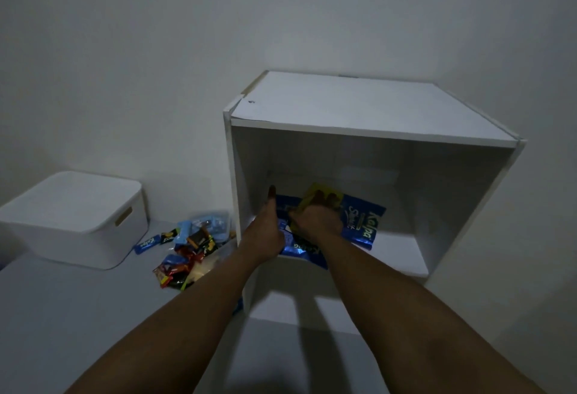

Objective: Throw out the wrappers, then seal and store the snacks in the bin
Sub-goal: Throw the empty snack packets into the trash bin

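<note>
Inside the cubby [359, 156], mid-frame, my right hand [315, 222] grips a yellow bag [324, 195], my left hand [265, 231] lies open on blue bags [362, 220], walls close.

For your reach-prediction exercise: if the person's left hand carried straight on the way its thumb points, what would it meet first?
Probably the back wall of the white cabinet. The left hand rests on a blue snack bag, thumb aimed deeper inside; nothing visible lies between, though depth is unclear.
</note>
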`<state>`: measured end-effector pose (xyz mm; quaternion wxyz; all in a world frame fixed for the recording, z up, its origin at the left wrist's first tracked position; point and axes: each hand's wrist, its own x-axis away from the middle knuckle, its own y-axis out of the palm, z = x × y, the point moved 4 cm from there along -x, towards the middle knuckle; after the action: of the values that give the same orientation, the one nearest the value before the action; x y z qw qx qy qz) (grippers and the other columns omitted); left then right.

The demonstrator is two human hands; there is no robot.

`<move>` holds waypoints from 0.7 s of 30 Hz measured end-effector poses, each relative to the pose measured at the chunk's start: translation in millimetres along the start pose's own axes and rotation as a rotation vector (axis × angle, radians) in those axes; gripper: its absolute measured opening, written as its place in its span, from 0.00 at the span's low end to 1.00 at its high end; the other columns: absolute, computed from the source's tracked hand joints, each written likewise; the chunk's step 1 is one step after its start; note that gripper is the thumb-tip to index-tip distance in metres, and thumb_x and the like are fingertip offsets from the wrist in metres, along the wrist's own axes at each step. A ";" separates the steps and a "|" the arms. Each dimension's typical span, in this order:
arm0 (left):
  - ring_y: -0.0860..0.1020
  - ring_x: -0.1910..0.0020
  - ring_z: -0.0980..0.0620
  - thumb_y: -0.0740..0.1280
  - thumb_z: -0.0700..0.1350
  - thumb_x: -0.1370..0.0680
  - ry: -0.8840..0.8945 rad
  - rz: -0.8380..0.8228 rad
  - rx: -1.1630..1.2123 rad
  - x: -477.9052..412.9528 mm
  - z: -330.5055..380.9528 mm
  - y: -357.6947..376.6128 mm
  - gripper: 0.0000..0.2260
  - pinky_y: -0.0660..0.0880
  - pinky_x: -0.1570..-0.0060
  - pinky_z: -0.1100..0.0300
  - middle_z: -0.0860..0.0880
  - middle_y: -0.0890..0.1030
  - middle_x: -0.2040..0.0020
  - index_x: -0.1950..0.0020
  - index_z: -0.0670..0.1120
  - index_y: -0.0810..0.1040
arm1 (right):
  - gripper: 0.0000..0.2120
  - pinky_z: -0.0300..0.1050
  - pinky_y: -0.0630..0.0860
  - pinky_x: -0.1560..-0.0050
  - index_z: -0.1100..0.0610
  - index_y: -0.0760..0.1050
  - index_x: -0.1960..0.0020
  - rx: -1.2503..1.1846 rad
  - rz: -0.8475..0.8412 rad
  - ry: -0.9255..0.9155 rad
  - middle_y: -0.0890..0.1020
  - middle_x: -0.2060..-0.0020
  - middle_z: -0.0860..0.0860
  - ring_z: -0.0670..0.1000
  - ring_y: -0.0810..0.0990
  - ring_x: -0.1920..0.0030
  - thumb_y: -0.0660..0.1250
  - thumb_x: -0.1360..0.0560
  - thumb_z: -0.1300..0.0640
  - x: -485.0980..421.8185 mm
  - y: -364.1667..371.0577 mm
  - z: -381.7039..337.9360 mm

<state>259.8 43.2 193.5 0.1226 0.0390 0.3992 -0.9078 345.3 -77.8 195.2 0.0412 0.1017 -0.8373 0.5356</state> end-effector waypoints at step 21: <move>0.76 0.38 0.44 0.63 0.56 0.27 0.357 -0.361 -0.281 -42.7 38.5 57.0 0.34 0.75 0.42 0.54 0.47 0.76 0.33 0.22 0.57 0.58 | 0.05 0.43 0.71 0.64 0.56 0.75 0.57 -0.843 0.245 -0.007 0.77 0.65 0.51 0.49 0.75 0.64 0.66 0.24 0.56 45.2 -95.7 117.2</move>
<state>316.6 -14.1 186.0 -0.1091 0.1091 0.5369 -0.8294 326.4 -228.5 238.7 0.0124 -0.0223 -0.9887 0.1478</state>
